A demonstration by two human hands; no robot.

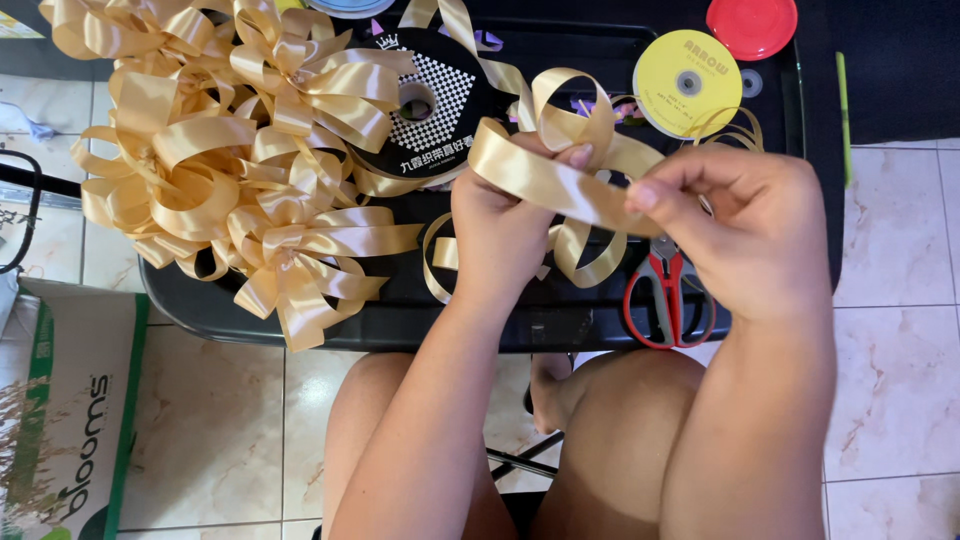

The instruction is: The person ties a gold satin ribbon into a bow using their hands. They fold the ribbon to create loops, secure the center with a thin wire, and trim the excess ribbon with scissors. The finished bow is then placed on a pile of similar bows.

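Note:
My left hand (505, 215) pinches a looped bundle of wide gold satin ribbon (560, 150) above the black tray (420, 320). My right hand (745, 225) grips the same ribbon's strip at its right end, thumb and forefinger closed on it. Several loops stand up above my left fingers, and one loop hangs below between the hands. The strip runs back to a black ribbon spool (430, 100) with a checked label.
A pile of finished gold bows (230, 160) fills the tray's left side. Red-handled scissors (665, 300) lie under my right hand. A yellow spool (688, 82) and a red lid (752, 25) sit at the back right. A printed bag (65, 420) lies on the tiled floor.

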